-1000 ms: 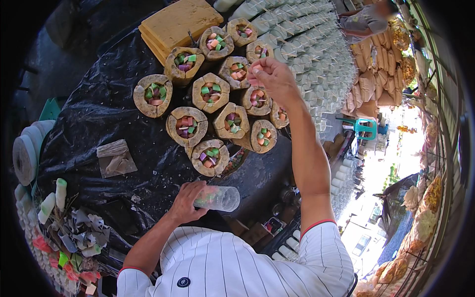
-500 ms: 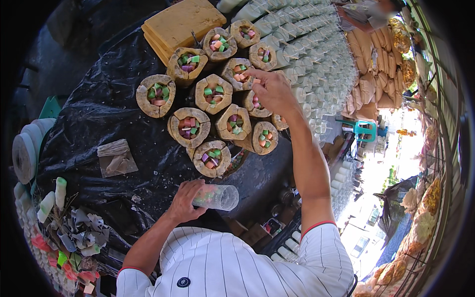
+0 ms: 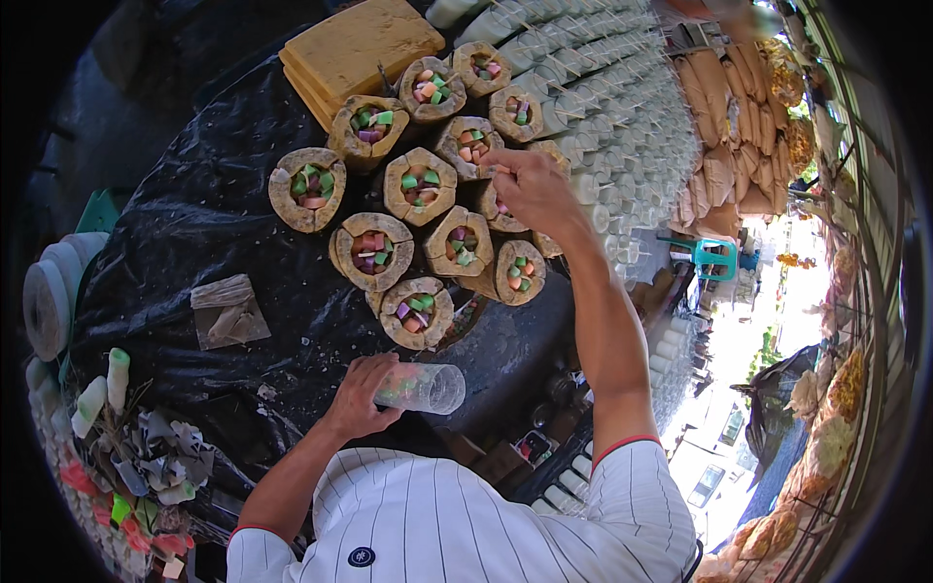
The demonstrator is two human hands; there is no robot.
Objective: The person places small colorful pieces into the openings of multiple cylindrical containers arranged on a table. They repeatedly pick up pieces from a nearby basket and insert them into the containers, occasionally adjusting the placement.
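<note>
My left hand (image 3: pixel 362 398) is wrapped around a clear tumbler (image 3: pixel 434 389) lying nearly on its side, with red and green pieces visible inside. My right hand (image 3: pixel 533 189) reaches over the cluster of moulds, thumb and fingers pinched together; whatever they hold is hidden. Its fingertips are nearest a tan segmented mould (image 3: pixel 447 155) with orange and dark chunks, and partly cover another mould (image 3: pixel 489 206) just in front. Several similar tan moulds stand around, such as one at the middle (image 3: pixel 393 185), each with green, orange, purple or brown chunks and some with a pale wick.
Stacked yellow slabs (image 3: pixel 364 49) lie at the far left of the moulds. Rows of pale wicked glasses (image 3: pixel 612 107) fill the far right. On the black plastic sheet (image 3: pixel 194 165) lies a clear bag of wicks (image 3: pixel 229 311). Scraps and colourful pieces (image 3: pixel 155 466) crowd the lower left.
My right hand has shifted slightly nearer to me, and the orange chunk seen at its fingertips no longer shows. My left hand and the tumbler have moved a little left.
</note>
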